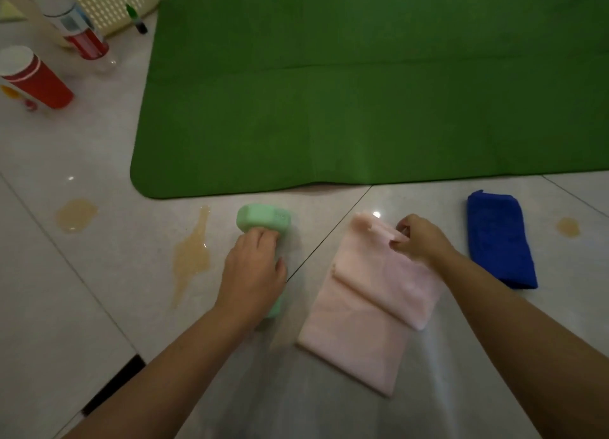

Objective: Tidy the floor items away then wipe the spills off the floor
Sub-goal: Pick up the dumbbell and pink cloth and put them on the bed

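The left hand [253, 274] grips the green dumbbell [263, 217], probably to tidy it away; at its 3 o'clock, the right hand [420, 239] pinches the pink cloth [365, 310], likely for wiping.

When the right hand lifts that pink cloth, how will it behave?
The pink cloth lies folded in soft layers, so it will probably droop and unfold. The right hand pinches just its far edge, suggesting it is light.
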`<state>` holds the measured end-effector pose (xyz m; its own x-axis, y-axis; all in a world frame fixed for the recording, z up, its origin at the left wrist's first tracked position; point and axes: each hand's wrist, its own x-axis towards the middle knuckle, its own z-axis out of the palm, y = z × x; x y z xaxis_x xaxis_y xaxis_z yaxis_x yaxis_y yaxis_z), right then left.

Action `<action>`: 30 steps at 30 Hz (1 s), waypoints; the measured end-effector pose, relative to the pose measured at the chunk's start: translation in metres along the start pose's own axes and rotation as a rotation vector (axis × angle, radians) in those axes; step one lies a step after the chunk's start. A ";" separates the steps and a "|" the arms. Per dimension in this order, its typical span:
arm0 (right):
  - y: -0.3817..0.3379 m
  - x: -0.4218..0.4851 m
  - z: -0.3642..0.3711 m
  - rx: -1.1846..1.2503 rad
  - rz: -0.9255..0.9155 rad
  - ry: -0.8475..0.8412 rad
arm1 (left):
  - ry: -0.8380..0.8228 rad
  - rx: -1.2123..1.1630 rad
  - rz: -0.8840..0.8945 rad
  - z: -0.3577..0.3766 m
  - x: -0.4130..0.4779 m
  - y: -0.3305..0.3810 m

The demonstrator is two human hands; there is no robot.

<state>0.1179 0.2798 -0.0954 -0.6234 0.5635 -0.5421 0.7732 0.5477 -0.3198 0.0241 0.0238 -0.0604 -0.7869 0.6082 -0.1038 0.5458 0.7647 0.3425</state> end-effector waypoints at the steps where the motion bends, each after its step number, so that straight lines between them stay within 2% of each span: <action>1: 0.000 0.000 -0.002 -0.031 -0.018 -0.023 | 0.012 0.002 0.090 0.003 0.000 0.005; 2: 0.000 0.002 -0.005 -0.056 -0.048 -0.028 | 0.011 -0.001 0.166 0.007 0.000 0.011; 3: 0.001 0.001 -0.010 -0.061 -0.071 -0.036 | -0.061 -0.027 0.210 0.010 0.000 0.018; 6: 0.003 0.000 -0.024 -0.028 -0.140 -0.091 | -0.355 -0.101 0.201 0.031 0.002 0.035; 9: 0.001 0.004 -0.034 0.023 -0.175 -0.028 | -0.498 -0.014 0.243 0.051 0.006 0.047; 11: 0.000 0.009 -0.042 0.042 -0.182 0.048 | -0.491 0.011 0.250 0.058 0.012 0.053; 14: -0.004 0.011 -0.052 -0.005 -0.200 0.072 | -0.431 0.023 0.257 0.064 0.021 0.058; 17: -0.010 0.000 -0.050 -0.085 -0.276 0.062 | -0.419 -0.094 0.186 0.063 0.020 0.056; 19: -0.013 -0.015 -0.040 -0.080 -0.343 -0.008 | -0.330 -0.302 0.049 0.060 0.012 0.052; 23: -0.009 -0.044 -0.014 -0.047 -0.405 -0.258 | -0.088 -0.610 -0.228 0.045 -0.009 0.040; 24: -0.007 -0.049 -0.007 -0.062 -0.416 -0.282 | -0.066 -0.623 -0.232 0.042 -0.013 0.039; 26: -0.003 -0.057 0.007 -0.116 -0.446 -0.298 | -0.087 -0.552 -0.130 0.039 -0.015 0.042; 30: 0.005 -0.069 0.019 -0.103 -0.430 -0.347 | -0.291 -0.237 0.135 0.048 -0.007 0.051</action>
<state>0.1665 0.2320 -0.0742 -0.7917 0.0495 -0.6088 0.4318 0.7503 -0.5005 0.0707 0.0685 -0.0867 -0.5797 0.7607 -0.2920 0.5301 0.6243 0.5738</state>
